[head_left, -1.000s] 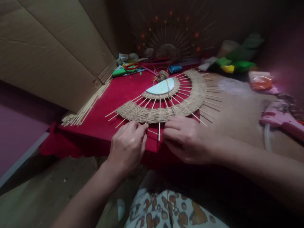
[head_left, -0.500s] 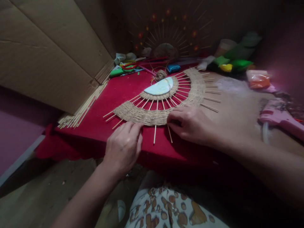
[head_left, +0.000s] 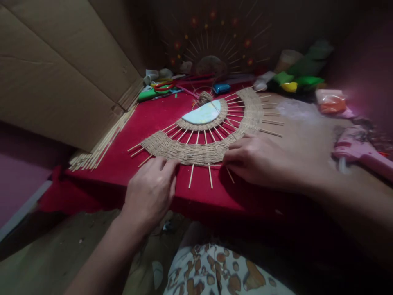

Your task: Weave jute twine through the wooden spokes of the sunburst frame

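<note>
A half-round fan of thin wooden sticks and woven twine [head_left: 199, 152] lies on the red cloth, with a pale blue-green half disc [head_left: 202, 112] at its centre. Curled round the weave's near left edge, my left hand [head_left: 150, 184] is closed on the fan; its fingertips are hidden. My right hand [head_left: 254, 159] pinches at the near right edge, where a short strand of twine [head_left: 216, 165] runs from the weave into its fingers. Bare stick ends [head_left: 210, 178] poke out between the hands. Behind the half disc sits a twine ball [head_left: 205, 97].
Loose sticks [head_left: 102, 143] lie at left beside a big cardboard sheet [head_left: 61, 73]. Red-handled scissors [head_left: 163, 86] and a blue packet [head_left: 221, 88] are at the back. A pink glue gun [head_left: 357, 147] and an orange packet [head_left: 332, 103] lie at right. Another stick fan [head_left: 211, 63] stands behind.
My right hand has shifted slightly right along the weave's edge, uncovering more of the stick ends and a strand of twine. My left hand stays at the left edge; the view has shifted a little.
</note>
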Motion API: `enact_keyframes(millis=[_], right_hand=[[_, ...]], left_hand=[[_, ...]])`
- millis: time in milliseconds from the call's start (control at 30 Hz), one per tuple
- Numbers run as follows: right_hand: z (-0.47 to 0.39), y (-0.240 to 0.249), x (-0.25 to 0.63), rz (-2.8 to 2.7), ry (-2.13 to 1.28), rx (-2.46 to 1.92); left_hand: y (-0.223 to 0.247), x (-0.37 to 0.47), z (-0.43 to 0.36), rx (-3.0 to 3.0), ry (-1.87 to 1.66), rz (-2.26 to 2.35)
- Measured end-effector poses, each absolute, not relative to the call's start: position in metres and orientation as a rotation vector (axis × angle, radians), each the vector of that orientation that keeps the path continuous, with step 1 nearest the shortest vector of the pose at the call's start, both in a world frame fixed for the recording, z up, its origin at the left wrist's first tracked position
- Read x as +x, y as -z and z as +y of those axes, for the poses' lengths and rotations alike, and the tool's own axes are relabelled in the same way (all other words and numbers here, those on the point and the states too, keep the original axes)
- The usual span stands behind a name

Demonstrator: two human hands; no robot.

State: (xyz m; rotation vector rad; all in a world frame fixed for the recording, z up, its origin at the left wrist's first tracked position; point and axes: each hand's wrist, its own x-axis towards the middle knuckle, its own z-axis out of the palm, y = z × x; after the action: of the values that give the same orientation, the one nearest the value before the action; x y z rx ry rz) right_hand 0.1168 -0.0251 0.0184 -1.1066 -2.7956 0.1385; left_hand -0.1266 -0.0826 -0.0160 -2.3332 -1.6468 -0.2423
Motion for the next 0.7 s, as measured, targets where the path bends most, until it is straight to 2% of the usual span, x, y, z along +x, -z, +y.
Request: enact_keyframes(millis=[233, 400, 700], right_hand=[[-0.024, -0.011, 0.114, -2.789, -0.182, -1.097], [-0.022, -0.011, 0.116, -2.751, -0.188, -1.063], [-0.006, -0.03, 0.122, -2.742, 0.295, -1.152]], left_hand=[[0.01, -0.104, -0.073, -2.613, 0.499, -1.387], [0.01, -0.083, -0.062, -2.675, 0.283, -1.026], [0.008, -0.079, -0.051, -2.542, 0.148, -0.617]])
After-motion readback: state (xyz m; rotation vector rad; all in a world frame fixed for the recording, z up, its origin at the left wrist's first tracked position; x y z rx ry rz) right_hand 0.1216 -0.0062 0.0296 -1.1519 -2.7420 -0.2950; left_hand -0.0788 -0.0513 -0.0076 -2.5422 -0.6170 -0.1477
